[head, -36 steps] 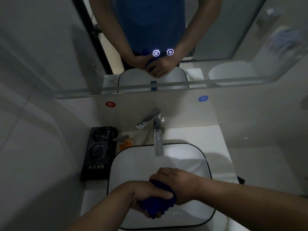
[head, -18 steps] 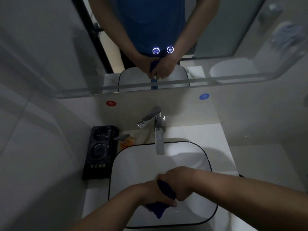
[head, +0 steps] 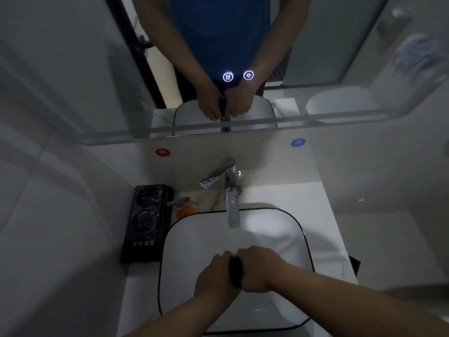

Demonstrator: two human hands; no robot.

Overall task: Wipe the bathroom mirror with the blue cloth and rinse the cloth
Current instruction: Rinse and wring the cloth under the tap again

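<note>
White stone countertop (head: 291, 198) w/ white rounded-square basin, black-rimmed (head: 194, 251); chrome tap (head: 230, 190) behind; black rectangular tray (head: 145, 222) left, small orange item (head: 185, 210) btwn tray & basin.

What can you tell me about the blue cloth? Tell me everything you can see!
The blue cloth looks dark blue and soft, bunched into a tight roll. Only a narrow strip shows, because the left hand and right hand both grip it, one on each side, pressed close together. It is held above the white sink, nearer the person than the tap.
</note>
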